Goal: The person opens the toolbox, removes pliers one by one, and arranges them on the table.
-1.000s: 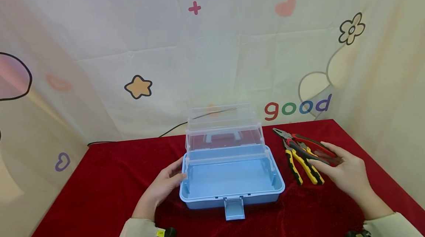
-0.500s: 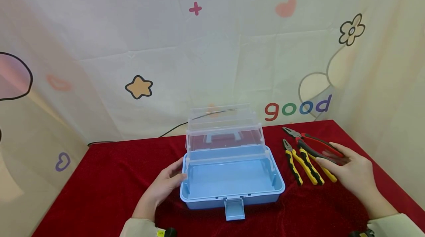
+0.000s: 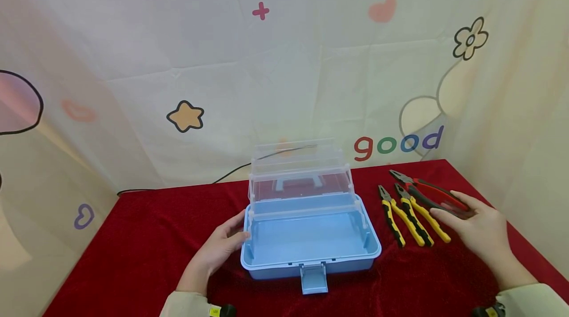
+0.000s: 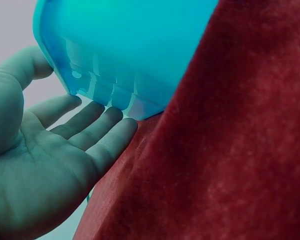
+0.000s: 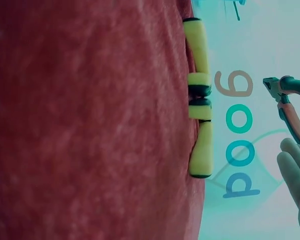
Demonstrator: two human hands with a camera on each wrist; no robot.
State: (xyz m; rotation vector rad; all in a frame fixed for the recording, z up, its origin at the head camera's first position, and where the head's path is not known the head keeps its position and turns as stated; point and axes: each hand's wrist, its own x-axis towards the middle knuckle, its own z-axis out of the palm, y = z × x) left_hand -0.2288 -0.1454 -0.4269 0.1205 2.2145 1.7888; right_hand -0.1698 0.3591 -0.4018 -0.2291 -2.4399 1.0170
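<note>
A light-blue toolbox (image 3: 311, 238) with its clear lid (image 3: 302, 178) raised stands on the red cloth. My left hand (image 3: 222, 245) holds its left side, thumb over the rim and fingers against the outer wall, as the left wrist view (image 4: 55, 125) also shows. At the right, my right hand (image 3: 482, 228) grips red-and-black combination pliers (image 3: 433, 191) by the handles, jaws pointing away and to the left. In the right wrist view the pliers (image 5: 285, 102) appear raised off the cloth. Two yellow-and-black pliers, one left (image 3: 397, 218) and one right (image 3: 420, 218), lie between toolbox and right hand.
The toolbox's blue latch (image 3: 313, 280) hangs down in front. A thin black cable (image 3: 235, 171) runs along the back, partly behind the lid. A printed curtain (image 3: 284, 70) rises behind the red cloth (image 3: 146, 243).
My right hand has moved right with the red-and-black pliers, away from above the yellow-and-black pliers, which now show more fully. My left hand and the toolbox stay in place.
</note>
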